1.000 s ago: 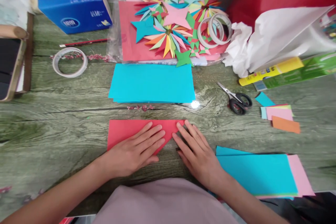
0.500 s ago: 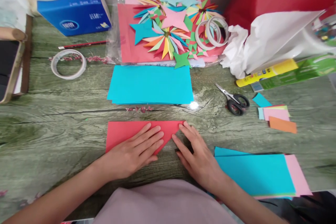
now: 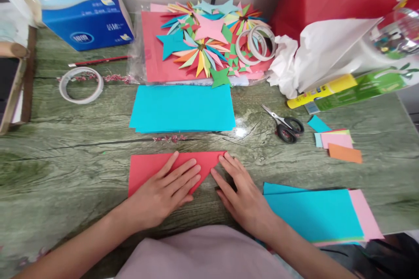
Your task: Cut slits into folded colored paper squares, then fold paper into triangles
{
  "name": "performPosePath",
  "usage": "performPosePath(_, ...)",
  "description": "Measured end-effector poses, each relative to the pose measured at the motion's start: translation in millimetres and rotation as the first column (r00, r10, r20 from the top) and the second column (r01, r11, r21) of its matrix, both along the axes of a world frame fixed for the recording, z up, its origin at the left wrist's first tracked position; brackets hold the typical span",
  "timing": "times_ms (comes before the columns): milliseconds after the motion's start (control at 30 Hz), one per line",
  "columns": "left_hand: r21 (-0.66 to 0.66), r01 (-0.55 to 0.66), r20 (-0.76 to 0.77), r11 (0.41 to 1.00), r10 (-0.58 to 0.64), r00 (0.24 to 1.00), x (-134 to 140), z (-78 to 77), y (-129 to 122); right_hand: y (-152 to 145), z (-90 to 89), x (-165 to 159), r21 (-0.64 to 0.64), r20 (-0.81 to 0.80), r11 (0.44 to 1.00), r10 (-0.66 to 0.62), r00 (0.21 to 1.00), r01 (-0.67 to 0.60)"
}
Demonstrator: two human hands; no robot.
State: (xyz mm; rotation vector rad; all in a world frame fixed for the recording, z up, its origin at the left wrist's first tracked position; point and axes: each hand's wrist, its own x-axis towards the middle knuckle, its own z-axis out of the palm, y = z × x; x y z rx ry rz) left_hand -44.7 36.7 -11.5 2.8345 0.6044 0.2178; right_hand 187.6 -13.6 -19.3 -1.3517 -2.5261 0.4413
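A red sheet of paper (image 3: 147,168) lies flat on the table in front of me, its right end slanting to a point at the top right. My left hand (image 3: 166,192) rests flat on its middle, fingers spread and holding nothing. Along the slanted right edge, my right hand (image 3: 240,196) touches the paper with its fingertips, fingers apart. Part of the sheet is hidden beneath my left hand. Just beyond it lies a stack of blue paper strips (image 3: 183,109).
Scissors (image 3: 284,124) and small paper scraps (image 3: 337,141) lie to the right, below a yellow glue stick (image 3: 322,90). More blue strips (image 3: 314,211) sit near my right forearm. Folded paper stars (image 3: 209,30) and tape rolls are at the back; a tissue pack (image 3: 88,22) stands back left.
The view has shifted slightly, so most things appear a little further left. The fingers of my left hand are spread somewhat wider on the red paper; my right hand keeps its place at the edge.
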Motion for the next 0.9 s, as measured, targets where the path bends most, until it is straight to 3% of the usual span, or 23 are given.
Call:
performPosePath(300, -0.189, 0.019, -0.125, 0.982, -0.044, 0.991, -10.7, 0.5, 3.8, -0.3, -0.1, -0.7, 0.008, 0.006, 1.000, -0.011, 1.000, 0.010)
performPosePath(900, -0.092, 0.054, -0.091, 0.994, -0.063, 0.994, -12.1, -5.9, 1.8, 1.1, 0.2, -1.4, 0.013, 0.062, 1.000, 0.027, 0.998, -0.028)
